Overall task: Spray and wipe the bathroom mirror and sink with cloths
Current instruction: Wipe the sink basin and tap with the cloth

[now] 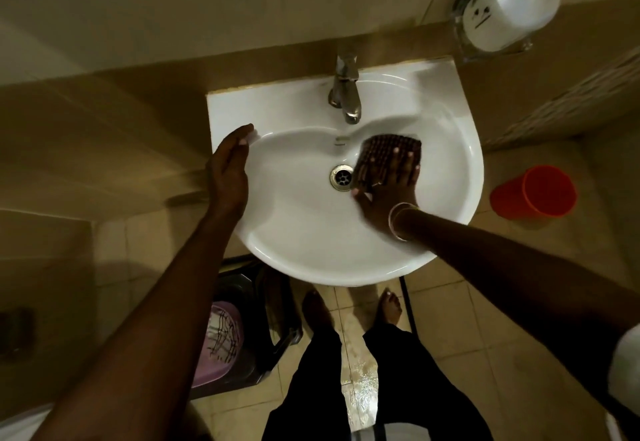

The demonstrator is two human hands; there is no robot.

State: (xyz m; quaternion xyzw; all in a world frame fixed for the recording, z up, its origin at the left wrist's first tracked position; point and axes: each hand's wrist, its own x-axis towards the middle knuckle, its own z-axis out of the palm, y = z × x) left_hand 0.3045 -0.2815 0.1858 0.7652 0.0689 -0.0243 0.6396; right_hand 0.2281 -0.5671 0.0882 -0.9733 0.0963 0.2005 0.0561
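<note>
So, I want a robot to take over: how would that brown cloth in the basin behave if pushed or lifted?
The brown cloth looks floppy: it lies flat under the right hand, following the curve of the sink. It will probably slide easily on that glossy glaze. Thin as it looks, it is likely light, heavier if wet.

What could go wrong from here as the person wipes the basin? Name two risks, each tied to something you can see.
1. The floor looks wet between the bare feet; leaning in with the left hand on the sink rim, the person could slip.
2. The right hand presses the cloth right beside the drain; a corner might snag on it.
</note>
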